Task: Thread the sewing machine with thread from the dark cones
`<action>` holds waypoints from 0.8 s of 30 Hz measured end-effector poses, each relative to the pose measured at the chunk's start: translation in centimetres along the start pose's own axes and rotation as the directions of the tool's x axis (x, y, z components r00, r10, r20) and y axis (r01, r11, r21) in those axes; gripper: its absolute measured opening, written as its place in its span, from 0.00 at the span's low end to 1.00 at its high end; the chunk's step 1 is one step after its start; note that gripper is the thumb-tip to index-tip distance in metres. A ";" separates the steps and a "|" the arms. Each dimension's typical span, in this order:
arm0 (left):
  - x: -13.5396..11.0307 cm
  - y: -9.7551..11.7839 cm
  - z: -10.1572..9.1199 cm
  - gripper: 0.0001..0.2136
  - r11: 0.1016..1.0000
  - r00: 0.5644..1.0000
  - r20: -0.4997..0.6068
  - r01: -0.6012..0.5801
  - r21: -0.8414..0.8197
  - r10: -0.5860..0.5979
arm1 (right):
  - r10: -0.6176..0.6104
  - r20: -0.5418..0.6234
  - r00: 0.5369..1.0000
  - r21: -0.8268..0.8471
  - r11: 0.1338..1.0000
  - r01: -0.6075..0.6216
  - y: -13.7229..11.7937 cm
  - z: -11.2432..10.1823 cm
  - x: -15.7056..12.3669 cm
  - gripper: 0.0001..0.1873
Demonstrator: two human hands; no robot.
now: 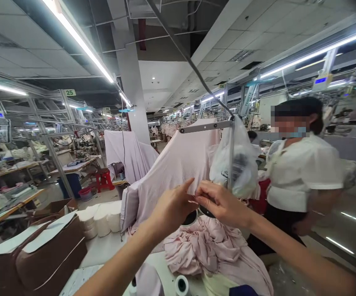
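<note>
My left hand and my right hand meet in front of me, fingertips almost touching. The left index finger points up while its other fingers are drawn together. My right hand is closed, thumb against the curled fingers. Whatever lies between the fingertips is too small to make out. Just below the hands, dark round parts show, partly hidden by them. A crumpled heap of pale pink fabric lies beneath. Behind the hands hangs a sheet of pale pink cloth. A white thread cone stands at the bottom.
A metal bar crosses above the hands, beside a hanging plastic bag. To the right stands a person in a white top. Brown bundles and white rolls are at left. A red stool stands farther back.
</note>
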State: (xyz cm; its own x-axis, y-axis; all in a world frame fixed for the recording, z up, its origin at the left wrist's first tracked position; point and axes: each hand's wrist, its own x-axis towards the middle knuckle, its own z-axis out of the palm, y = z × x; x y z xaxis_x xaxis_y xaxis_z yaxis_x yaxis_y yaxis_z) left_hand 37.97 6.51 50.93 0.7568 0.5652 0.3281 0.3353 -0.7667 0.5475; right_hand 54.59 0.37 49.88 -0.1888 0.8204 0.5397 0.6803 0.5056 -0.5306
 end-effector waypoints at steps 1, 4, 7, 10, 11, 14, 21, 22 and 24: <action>0.1 -0.5 0.4 0.32 0.980 1.000 -0.002 0.009 -0.197 -0.010 | 0.013 -0.010 1.000 0.015 1.000 -0.013 0.0 0.1 0.0 0.12; 0.1 -1.5 1.8 0.35 0.838 0.999 -0.004 0.030 -0.545 -0.038 | 0.038 -0.003 0.999 0.074 0.997 -0.038 -0.1 0.3 -0.3 0.12; -0.1 -1.5 2.7 0.40 0.740 0.997 -0.002 0.057 -0.671 -0.079 | 0.046 0.020 0.999 0.130 0.990 -0.048 0.1 0.4 -0.5 0.13; -0.1 -0.8 2.7 0.50 0.607 0.990 0.036 0.114 -0.787 -0.140 | 0.059 0.025 0.998 0.192 0.979 -0.063 0.4 0.3 -0.4 0.15; -0.1 -0.6 2.7 0.52 0.566 0.986 0.027 0.117 -0.816 -0.166 | 0.062 0.026 0.998 0.218 0.974 -0.067 0.6 0.3 -0.3 0.16; -0.7 0.2 2.5 0.46 0.489 0.964 -0.075 0.061 -0.870 -0.254 | 0.089 0.027 0.996 0.299 0.950 -0.093 1.2 0.1 -0.2 0.20; -5.9 1.2 2.4 0.15 0.241 0.916 -0.356 -0.309 -0.920 -0.185 | 0.244 -0.170 0.955 0.284 0.940 -0.189 2.0 0.5 0.3 0.26; -6.4 0.9 2.6 0.14 0.172 0.923 -0.358 -0.333 -0.927 -0.143 | 0.237 -0.190 0.953 0.258 0.948 -0.185 1.9 0.8 0.6 0.26; -6.9 0.0 3.3 0.15 0.083 0.949 -0.301 -0.294 -0.952 -0.093 | 0.224 -0.208 0.952 0.202 0.962 -0.183 1.8 1.3 1.1 0.25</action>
State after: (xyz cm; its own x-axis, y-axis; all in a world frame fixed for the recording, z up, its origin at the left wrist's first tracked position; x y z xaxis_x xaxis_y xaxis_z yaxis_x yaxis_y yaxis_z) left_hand 34.66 1.59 46.14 0.5181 0.6995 0.4922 -0.7289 0.0599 0.6820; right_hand 54.65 2.53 48.72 0.1203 0.8389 0.5308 0.5457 0.3908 -0.7413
